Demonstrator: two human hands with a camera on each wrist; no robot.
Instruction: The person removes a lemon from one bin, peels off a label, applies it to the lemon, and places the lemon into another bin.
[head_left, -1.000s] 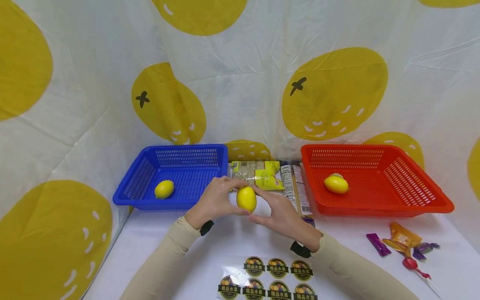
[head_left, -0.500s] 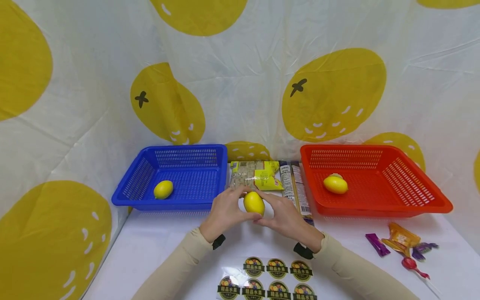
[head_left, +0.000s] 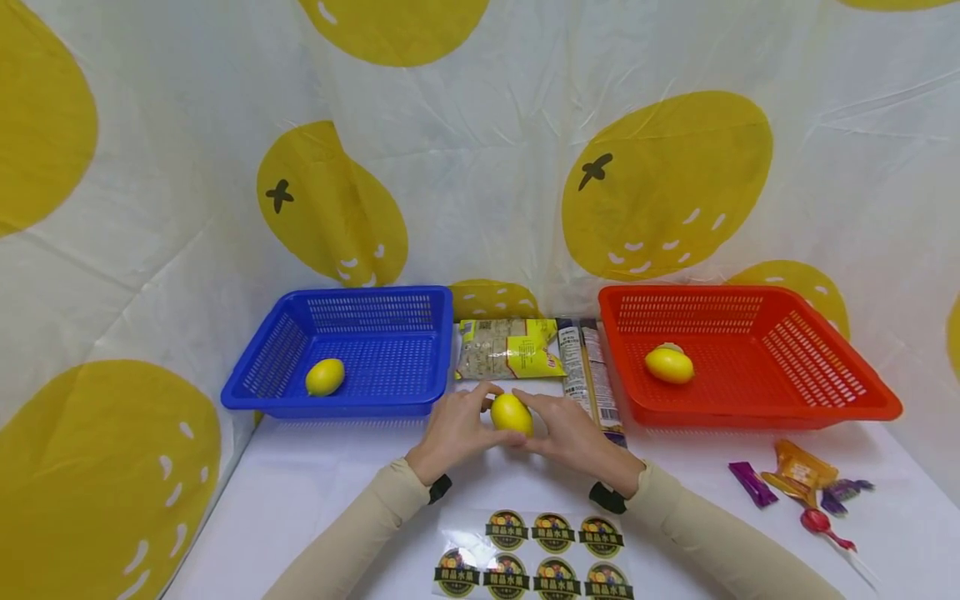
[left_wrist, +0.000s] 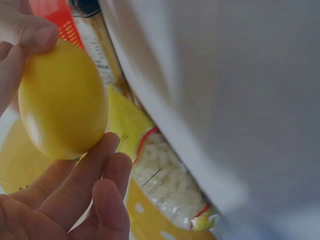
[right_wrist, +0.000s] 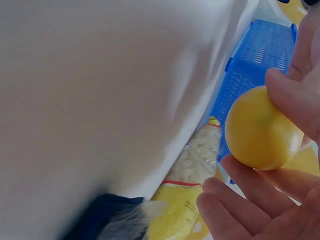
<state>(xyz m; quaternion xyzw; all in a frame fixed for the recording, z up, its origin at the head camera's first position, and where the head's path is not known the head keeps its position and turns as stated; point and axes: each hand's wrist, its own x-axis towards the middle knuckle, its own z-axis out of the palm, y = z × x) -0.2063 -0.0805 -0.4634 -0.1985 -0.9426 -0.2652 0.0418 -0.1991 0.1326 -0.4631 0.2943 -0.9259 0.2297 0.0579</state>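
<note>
Between my two hands a yellow lemon (head_left: 512, 415) is held above the white table. My left hand (head_left: 455, 427) grips it from the left, with thumb and fingertips on its skin. From the right, my right hand (head_left: 576, 433) pinches the same lemon between thumb and fingers. In the left wrist view the lemon (left_wrist: 65, 100) shows a smooth long side. Its rounded end faces the right wrist view, where the thumb lies on top of the lemon (right_wrist: 262, 130) and a finger supports it below. Before my forearms lies a clear sheet of round dark labels (head_left: 553, 533).
A blue basket (head_left: 442, 398) at the back left holds one lemon (head_left: 326, 377). Inside the red basket (head_left: 750, 414), back right, sits another lemon (head_left: 670, 366). A yellow food bag (head_left: 517, 348) and long packets (head_left: 588, 375) lie between them. Wrapped candies (head_left: 802, 471) and a red lollipop (head_left: 817, 522) are at right.
Both hands have brought the lemon slightly right and nearer to me, the left hand shifting most. My grip stays on the lemon, and the baskets and labels keep their places.
</note>
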